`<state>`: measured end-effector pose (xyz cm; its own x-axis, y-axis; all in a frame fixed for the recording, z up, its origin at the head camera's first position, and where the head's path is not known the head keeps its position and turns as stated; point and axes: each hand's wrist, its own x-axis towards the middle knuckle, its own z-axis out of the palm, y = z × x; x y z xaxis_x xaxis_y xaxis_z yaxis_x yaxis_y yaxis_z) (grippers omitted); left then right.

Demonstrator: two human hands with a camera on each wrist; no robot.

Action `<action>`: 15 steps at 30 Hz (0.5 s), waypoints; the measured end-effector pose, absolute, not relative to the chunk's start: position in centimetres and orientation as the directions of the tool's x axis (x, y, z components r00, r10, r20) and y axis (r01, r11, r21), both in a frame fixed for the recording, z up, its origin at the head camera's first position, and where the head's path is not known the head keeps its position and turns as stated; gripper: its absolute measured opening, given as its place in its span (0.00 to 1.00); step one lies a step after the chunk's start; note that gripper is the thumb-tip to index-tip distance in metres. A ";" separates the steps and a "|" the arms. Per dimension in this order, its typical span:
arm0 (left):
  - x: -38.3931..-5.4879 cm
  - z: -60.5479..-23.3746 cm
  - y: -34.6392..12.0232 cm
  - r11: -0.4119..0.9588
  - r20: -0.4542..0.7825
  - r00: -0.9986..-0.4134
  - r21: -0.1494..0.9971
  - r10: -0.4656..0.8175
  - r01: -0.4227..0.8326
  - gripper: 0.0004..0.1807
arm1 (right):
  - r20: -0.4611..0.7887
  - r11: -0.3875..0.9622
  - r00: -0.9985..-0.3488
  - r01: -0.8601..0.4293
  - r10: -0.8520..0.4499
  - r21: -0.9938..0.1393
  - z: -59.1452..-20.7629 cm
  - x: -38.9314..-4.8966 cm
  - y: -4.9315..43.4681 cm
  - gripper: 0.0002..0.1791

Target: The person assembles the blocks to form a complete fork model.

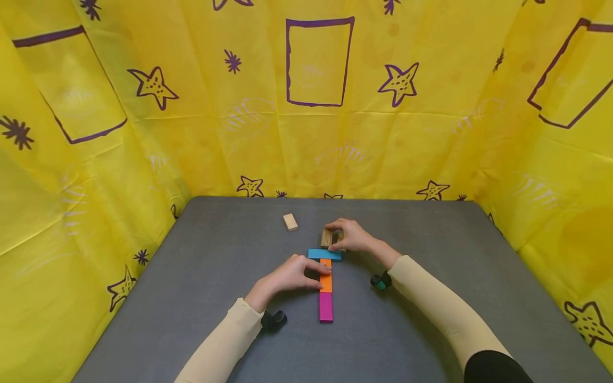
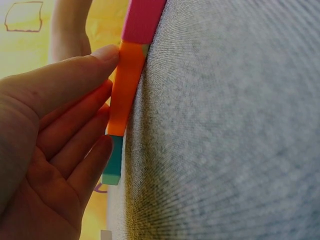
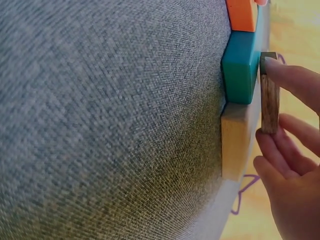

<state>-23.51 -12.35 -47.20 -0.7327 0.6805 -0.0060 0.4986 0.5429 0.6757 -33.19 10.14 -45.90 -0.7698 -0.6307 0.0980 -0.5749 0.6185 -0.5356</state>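
My left hand rests its thumb and fingertips on the orange block, its fingers fairly straight. Above the table my right hand pinches a brown wooden block between thumb and fingers. A blue block lies crosswise at the far end of the orange one, just nearer than the brown block. On the near side, a magenta block continues the line from the orange. Beside the blue block in the right wrist view is a light wooden block, mostly hidden behind my right hand in the head view.
Another pale wooden block lies alone toward the back of the dark grey table. Yellow curtains with purple drawings hang along the back and both sides. Each wrist wears a dark strap device.
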 end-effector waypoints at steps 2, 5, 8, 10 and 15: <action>-23.5 -47.2 -12.3 0.542 -0.006 -0.732 0.676 0.681 0.499 0.22 | 0.086 0.624 -0.772 -0.568 -0.629 -0.537 -45.9 -33.2 10.1 0.35; -23.5 -47.2 -12.3 0.544 -0.008 -0.733 0.676 0.680 0.497 0.22 | 0.074 0.628 -0.775 -0.561 -0.628 -0.540 -45.9 -33.2 10.0 0.35; -23.5 -47.2 -12.4 0.545 -0.010 -0.734 0.676 0.679 0.495 0.22 | 0.062 0.633 -0.777 -0.554 -0.627 -0.541 -45.9 -33.3 10.0 0.35; -23.5 -47.2 -12.4 0.544 -0.013 -0.733 0.679 0.680 0.493 0.22 | 0.057 0.634 -0.776 -0.553 -0.628 -0.540 -45.9 -33.4 10.0 0.35; -23.5 -47.2 -12.3 0.545 -0.018 -0.733 0.681 0.680 0.489 0.22 | 0.050 0.625 -0.760 -0.568 -0.648 -0.536 -46.0 -33.7 10.0 0.34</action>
<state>-23.51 -12.35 -47.23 -0.7326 0.6804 -0.0177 0.4895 0.5448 0.6809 -33.67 10.02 -45.99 -0.7602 -0.6478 0.0502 -0.5678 0.6248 -0.5359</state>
